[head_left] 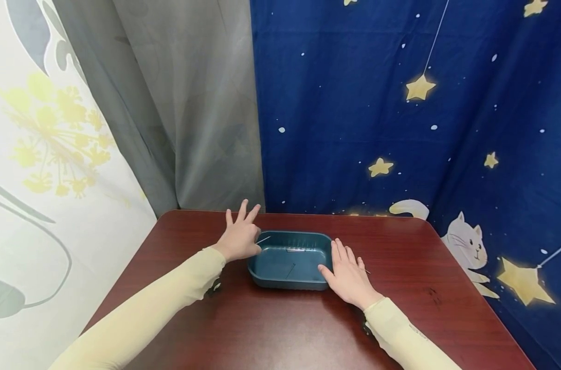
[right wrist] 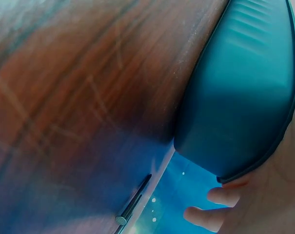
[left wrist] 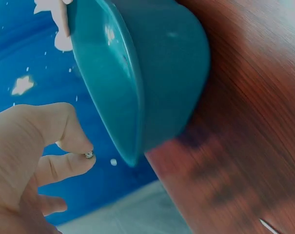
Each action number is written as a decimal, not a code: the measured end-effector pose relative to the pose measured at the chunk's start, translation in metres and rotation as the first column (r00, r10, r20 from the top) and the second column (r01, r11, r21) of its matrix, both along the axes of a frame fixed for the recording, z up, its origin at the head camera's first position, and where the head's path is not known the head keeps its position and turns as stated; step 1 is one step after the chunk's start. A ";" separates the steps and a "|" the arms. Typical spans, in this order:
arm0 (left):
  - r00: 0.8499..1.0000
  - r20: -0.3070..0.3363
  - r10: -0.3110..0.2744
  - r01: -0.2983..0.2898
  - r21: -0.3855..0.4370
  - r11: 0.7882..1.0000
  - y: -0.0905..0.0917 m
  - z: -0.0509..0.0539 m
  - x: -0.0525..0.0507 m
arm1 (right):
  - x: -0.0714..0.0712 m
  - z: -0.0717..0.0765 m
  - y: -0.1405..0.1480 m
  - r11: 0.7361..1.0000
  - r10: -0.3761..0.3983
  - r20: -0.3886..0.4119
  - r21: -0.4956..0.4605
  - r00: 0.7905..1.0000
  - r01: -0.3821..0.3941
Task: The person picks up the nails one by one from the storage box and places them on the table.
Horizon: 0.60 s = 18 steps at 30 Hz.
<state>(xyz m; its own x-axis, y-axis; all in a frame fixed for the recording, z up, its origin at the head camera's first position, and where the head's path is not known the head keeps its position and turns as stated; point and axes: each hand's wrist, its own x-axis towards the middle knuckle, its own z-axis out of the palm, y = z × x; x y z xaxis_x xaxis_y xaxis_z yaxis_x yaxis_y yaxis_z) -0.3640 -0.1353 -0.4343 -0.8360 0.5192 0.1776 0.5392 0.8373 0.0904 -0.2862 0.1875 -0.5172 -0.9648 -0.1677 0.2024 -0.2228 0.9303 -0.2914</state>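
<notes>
A dark teal plastic basin (head_left: 287, 283) stands on the table, with thin nails inside: a shiny one (head_left: 295, 250) near the back wall and a darker one (head_left: 290, 271) on the floor. At its left end, my left hand (head_left: 238, 239) pinches a thin metal nail (head_left: 264, 239) between thumb and forefinger. The other fingers spread away; in the left wrist view only the nail's small bright end (left wrist: 89, 155) shows. My right hand (head_left: 349, 277) rests on the basin's right rim with fingers extended, its thumb over the inner side.
Beside the right hand, nails (right wrist: 132, 204) lie on the reddish-brown wooden table (head_left: 280, 329). Another pointed metal piece (left wrist: 269, 225) lies on the table at the basin's left. Grey curtain (head_left: 215, 103) and blue starry curtain (head_left: 345, 103) hang behind the table.
</notes>
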 end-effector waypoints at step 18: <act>0.996 -0.006 0.094 -0.092 0.165 0.982 -0.074 -0.006 0.006 | -0.001 -0.001 -0.001 1.000 0.001 0.009 -0.022 1.000 -0.001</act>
